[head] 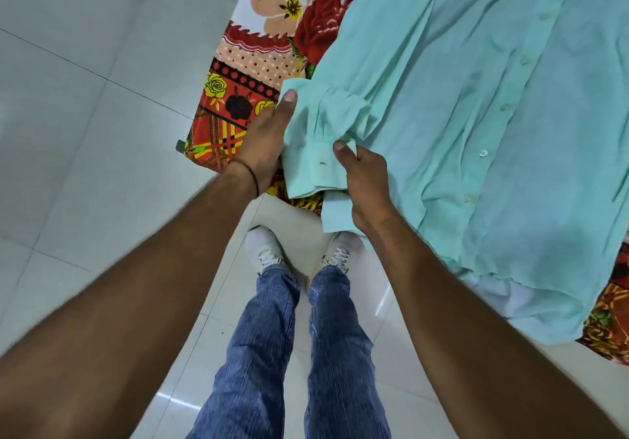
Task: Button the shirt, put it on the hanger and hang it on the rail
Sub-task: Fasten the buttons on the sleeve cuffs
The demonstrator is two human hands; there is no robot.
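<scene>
Lying across a red-and-orange floral bedcover [238,105], the pale mint cotton shirt [476,115] fills the view from one to four o'clock. Its sleeve cuff [313,169] sits near centre. The left hand [269,139] grips the nine-o'clock edge, thumb on top, fingers hidden behind cloth; the right hand [367,183] pinches the three-o'clock edge. A hard tug could drag the shirt floorward. No hanger or rail shows — nor the cuff's button.

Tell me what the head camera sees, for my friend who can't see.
Both hands hold one sleeve cuff of a mint-green shirt, the left hand at its edge and the right hand pinching it. The shirt lies spread on a floral bedsheet.
</scene>
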